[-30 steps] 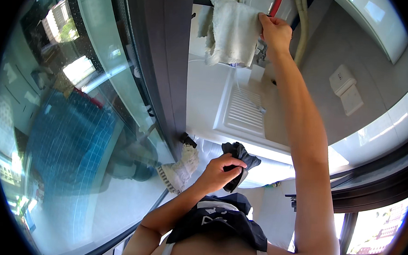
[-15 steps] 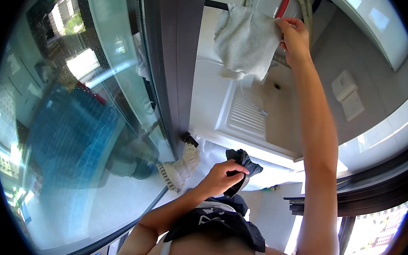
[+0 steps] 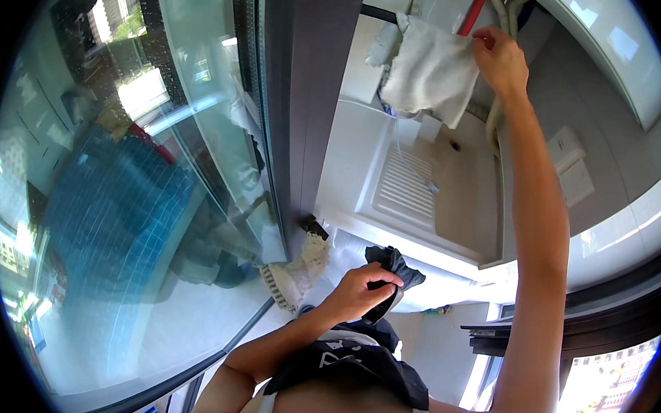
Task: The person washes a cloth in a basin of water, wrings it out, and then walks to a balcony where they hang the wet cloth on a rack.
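A pale grey-white cloth (image 3: 435,70) hangs near a dark bar (image 3: 378,13), above the sink. My right hand (image 3: 501,62), arm stretched far forward, pinches its upper right corner between thumb and fingers. Close to my body, my left hand (image 3: 360,292) is closed around a crumpled black cloth (image 3: 396,273), which bunches up past the fingertips. Below the pale cloth lies the white sink (image 3: 469,206) with its ribbed washboard (image 3: 408,184). Part of the sink's back is hidden by the hanging cloth.
To the left, a dark door frame (image 3: 299,93) and a glass pane (image 3: 135,219) run beside me. White fabric (image 3: 297,272) with a frilled edge sits low by the frame. A red pipe (image 3: 471,12) and pale hoses stand behind the sink; white wall sockets (image 3: 572,167) are at right.
The view has shifted slightly, so the sink and pale cloth appear farther right. The cloth now hangs straighter, with my right hand still at its corner. My left hand keeps the black cloth.
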Demonstrator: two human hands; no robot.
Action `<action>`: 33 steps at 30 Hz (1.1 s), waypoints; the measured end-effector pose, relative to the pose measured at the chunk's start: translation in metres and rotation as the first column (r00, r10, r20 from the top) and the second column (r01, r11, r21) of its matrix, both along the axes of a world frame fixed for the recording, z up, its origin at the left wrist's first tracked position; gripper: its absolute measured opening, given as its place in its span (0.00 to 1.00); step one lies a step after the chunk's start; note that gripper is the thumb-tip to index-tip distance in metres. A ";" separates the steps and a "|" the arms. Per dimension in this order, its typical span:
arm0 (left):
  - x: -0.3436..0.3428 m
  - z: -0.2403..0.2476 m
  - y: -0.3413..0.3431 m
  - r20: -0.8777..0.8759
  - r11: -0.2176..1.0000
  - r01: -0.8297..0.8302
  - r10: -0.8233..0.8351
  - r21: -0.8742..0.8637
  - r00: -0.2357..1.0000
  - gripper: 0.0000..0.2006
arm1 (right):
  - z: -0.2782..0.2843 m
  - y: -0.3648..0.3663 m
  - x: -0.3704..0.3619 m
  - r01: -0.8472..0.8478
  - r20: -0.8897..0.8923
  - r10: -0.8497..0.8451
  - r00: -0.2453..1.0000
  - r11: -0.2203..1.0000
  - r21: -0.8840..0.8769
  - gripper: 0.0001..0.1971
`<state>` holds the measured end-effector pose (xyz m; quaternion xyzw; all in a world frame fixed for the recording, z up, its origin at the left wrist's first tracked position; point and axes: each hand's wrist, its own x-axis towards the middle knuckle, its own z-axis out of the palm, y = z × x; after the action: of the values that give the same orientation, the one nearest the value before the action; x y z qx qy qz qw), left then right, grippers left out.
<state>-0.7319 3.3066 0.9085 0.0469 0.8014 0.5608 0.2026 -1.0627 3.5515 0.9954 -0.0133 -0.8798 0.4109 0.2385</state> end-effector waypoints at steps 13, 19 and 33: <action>-0.004 -0.004 -0.001 -0.032 1.000 0.008 -0.009 -0.028 0.999 0.07 | 0.023 -0.020 -0.060 -0.558 0.147 0.557 0.817 0.829 -0.039 0.13; -0.010 0.001 -0.005 -0.048 1.000 -0.016 0.017 0.021 0.999 0.08 | 0.025 -0.040 -0.066 -0.413 -0.250 0.366 0.896 0.895 -0.169 0.10; -0.002 -0.011 0.002 -0.070 0.999 -0.025 0.027 0.027 0.997 0.08 | 0.041 -0.080 -0.073 -0.677 -0.149 0.687 0.711 0.727 0.116 0.11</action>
<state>-0.7340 3.3088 0.8972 0.0589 0.8013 0.5716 0.1664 -1.1361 3.4718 1.0359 0.3560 -0.8074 0.4461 0.1496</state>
